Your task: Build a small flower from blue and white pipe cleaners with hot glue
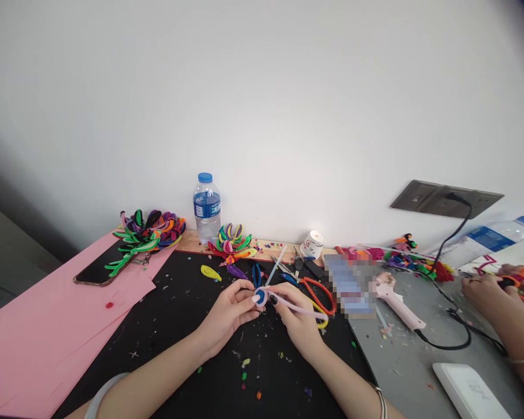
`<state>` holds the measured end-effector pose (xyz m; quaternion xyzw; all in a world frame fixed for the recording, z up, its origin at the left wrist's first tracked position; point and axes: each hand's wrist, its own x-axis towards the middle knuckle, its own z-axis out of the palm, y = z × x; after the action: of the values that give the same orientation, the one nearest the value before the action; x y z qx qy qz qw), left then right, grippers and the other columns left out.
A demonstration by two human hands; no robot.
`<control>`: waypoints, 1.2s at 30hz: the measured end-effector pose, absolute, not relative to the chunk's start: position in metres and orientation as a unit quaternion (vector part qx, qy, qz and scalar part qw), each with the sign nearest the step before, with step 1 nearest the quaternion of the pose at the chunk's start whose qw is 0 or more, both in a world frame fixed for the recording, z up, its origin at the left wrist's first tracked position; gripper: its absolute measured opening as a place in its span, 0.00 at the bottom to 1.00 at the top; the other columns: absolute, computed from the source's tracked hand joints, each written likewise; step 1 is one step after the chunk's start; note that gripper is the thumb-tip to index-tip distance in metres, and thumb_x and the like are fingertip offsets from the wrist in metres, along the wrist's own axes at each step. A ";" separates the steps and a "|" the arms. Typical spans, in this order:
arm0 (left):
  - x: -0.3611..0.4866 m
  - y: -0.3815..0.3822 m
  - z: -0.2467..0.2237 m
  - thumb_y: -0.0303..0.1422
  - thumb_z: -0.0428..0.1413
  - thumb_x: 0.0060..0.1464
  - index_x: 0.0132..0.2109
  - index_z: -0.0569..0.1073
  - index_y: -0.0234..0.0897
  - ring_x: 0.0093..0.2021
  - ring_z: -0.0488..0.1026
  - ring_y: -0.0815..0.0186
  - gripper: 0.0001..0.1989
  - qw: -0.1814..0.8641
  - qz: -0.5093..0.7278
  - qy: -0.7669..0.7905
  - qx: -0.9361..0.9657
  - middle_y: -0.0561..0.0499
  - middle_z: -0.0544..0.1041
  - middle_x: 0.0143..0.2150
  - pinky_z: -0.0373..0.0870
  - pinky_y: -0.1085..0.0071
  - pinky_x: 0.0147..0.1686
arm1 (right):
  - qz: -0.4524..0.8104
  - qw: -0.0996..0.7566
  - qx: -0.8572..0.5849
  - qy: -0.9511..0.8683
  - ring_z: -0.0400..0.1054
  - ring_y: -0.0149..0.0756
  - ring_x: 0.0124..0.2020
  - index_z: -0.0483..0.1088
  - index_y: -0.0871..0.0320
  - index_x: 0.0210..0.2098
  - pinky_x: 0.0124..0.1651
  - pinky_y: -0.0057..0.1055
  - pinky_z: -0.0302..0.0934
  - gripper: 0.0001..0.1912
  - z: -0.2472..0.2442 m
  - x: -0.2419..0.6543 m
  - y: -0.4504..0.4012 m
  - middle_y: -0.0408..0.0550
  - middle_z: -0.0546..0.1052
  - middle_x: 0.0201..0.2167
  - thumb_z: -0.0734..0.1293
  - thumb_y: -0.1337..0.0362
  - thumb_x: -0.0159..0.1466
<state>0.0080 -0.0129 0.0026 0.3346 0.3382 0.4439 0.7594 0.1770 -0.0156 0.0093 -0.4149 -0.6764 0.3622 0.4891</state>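
Observation:
Both hands meet over the black mat (187, 349), their fingers pinched on a small coil of pipe cleaner (261, 297) with a blue middle and a pale lilac outer ring. My left hand (233, 311) grips the coil from the left, thumb on its front. On the other side, my right hand (294, 317) pinches the lilac strand where it meets the coil. The strand's loose end (308, 311) runs out to the right across the hand. Just beyond the fingers lie a blue pipe cleaner loop (256, 273) and a translucent glue stick (277, 265).
Bundled pipe cleaners (152, 230), a phone (100, 265) and pink paper (61, 326) are at left. A water bottle (206, 209), paper cup (312, 244) and red-handled pliers (318, 294) stand or lie behind. To the right are a corded glue gun (399, 305), white box (469, 390) and another person's hand (491, 297).

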 end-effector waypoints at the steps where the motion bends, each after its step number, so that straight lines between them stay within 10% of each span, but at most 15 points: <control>1: 0.008 -0.013 0.003 0.30 0.59 0.48 0.37 0.65 0.37 0.33 0.72 0.72 0.10 0.759 0.442 0.338 0.337 0.53 0.74 0.31 0.67 0.77 0.34 | 0.357 0.489 -0.414 -0.680 0.67 0.35 0.36 0.73 0.54 0.38 0.39 0.30 0.60 0.08 0.009 0.178 -0.016 0.47 0.75 0.34 0.62 0.67 0.61; 13: 0.010 -0.014 0.004 0.30 0.58 0.47 0.41 0.67 0.38 0.32 0.73 0.68 0.13 0.730 0.416 0.362 0.403 0.54 0.71 0.31 0.69 0.73 0.33 | 0.459 0.507 -0.422 -0.595 0.56 0.26 0.18 0.70 0.59 0.31 0.19 0.24 0.50 0.10 -0.003 0.178 -0.014 0.42 0.66 0.22 0.62 0.59 0.61; 36: 0.010 -0.012 0.001 0.33 0.58 0.46 0.40 0.69 0.39 0.29 0.73 0.68 0.12 0.693 0.409 0.378 0.458 0.54 0.71 0.31 0.69 0.73 0.29 | 0.525 0.422 -0.462 -0.577 0.52 0.24 0.15 0.67 0.59 0.27 0.17 0.23 0.47 0.12 0.005 0.187 -0.001 0.38 0.65 0.17 0.64 0.55 0.57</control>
<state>0.0095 -0.0118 0.0013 0.4585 0.3776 0.4092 0.6926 0.1869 -0.0013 0.0051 -0.4617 -0.5768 0.5250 0.4224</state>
